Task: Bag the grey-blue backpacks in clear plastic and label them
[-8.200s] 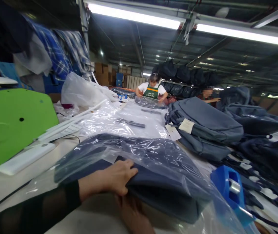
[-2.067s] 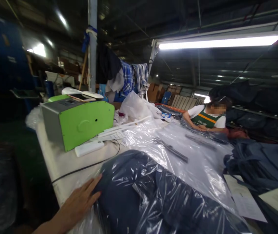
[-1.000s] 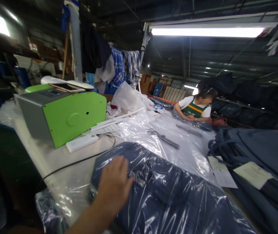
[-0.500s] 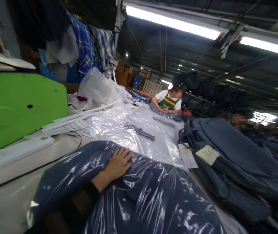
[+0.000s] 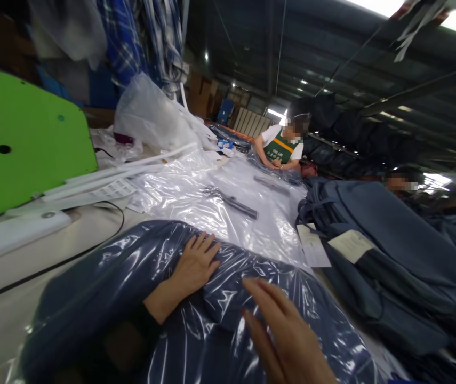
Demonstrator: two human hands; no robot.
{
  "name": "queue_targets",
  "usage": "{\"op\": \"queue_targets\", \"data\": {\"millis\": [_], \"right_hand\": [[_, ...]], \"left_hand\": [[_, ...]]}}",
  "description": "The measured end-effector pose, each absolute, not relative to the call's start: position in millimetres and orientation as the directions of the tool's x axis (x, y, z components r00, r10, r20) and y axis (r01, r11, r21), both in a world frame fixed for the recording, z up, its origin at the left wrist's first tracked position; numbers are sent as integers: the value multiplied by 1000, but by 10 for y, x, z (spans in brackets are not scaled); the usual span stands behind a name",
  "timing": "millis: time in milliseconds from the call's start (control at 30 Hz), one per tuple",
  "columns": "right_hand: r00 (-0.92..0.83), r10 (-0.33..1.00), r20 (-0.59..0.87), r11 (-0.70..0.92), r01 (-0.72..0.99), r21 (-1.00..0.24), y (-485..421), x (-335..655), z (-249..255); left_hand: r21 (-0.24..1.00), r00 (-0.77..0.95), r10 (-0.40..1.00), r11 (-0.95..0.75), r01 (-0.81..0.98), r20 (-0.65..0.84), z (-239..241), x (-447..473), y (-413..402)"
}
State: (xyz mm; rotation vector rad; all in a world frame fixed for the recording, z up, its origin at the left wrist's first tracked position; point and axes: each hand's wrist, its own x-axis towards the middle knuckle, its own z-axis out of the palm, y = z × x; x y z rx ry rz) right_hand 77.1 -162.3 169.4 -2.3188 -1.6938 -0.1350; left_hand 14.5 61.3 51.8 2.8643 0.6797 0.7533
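A dark blue backpack in a clear plastic bag (image 5: 140, 277) lies on the table right in front of me. My left hand (image 5: 196, 264) rests flat on top of the bag, fingers spread, pressing the plastic. My right hand (image 5: 284, 330) hovers open just above the bag's near right part, fingers stretched forward. Neither hand grips anything.
A green machine (image 5: 23, 144) and a white flat device (image 5: 7, 234) stand at the left, with a black cable (image 5: 76, 256). Clear bags (image 5: 220, 202) lie ahead. Grey-blue backpacks with paper tags (image 5: 375, 240) pile up on the right. Two people (image 5: 281, 146) work at the far end.
My right hand has come into view over the bag. My left hand stays pressed on the bagged backpack. The view has shifted right and lower.
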Motion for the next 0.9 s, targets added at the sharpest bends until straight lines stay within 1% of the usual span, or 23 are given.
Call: {"op": "queue_targets", "data": {"millis": [33, 100, 133, 200, 267, 367, 433, 567, 667, 800, 867, 900], "right_hand": [[334, 906, 260, -305, 941, -145, -1401, 976, 1533], [405, 841, 360, -436, 900, 7, -1136, 1340, 1154], [420, 826, 376, -482, 872, 83, -1100, 1483, 964], [394, 826, 403, -497, 847, 190, -1169, 1672, 649], [383, 819, 427, -510, 828, 235, -1308, 1748, 461], [369, 805, 465, -517, 821, 242, -1423, 1752, 378], [345, 805, 483, -497, 837, 231, -1419, 1745, 379], [332, 788, 518, -486, 853, 193, -1367, 1749, 381], [319, 778, 541, -486, 851, 197, -1346, 1753, 376], [312, 775, 550, -488, 848, 207, -1373, 1802, 341], [328, 792, 515, -472, 864, 176, -1423, 1835, 311], [347, 798, 493, -467, 873, 141, -1446, 1846, 298]], "left_hand": [[212, 782, 441, -897, 387, 440, 513, 139, 615], [217, 793, 432, -902, 374, 430, 499, 133, 617], [214, 798, 429, -903, 372, 424, 488, 135, 617], [195, 808, 422, -907, 374, 411, 467, 145, 609], [170, 823, 415, -910, 379, 387, 453, 154, 599], [170, 853, 414, -910, 379, 318, 463, 142, 601], [197, 882, 405, -910, 364, 241, 491, 114, 620], [261, 937, 344, -912, 316, 67, 578, 58, 654], [290, 938, 345, -896, 336, -22, 640, 60, 650], [329, 926, 365, -867, 375, -95, 685, 101, 650], [356, 922, 372, -852, 384, -104, 694, 99, 647], [380, 924, 371, -845, 378, -94, 695, 86, 640]]}}
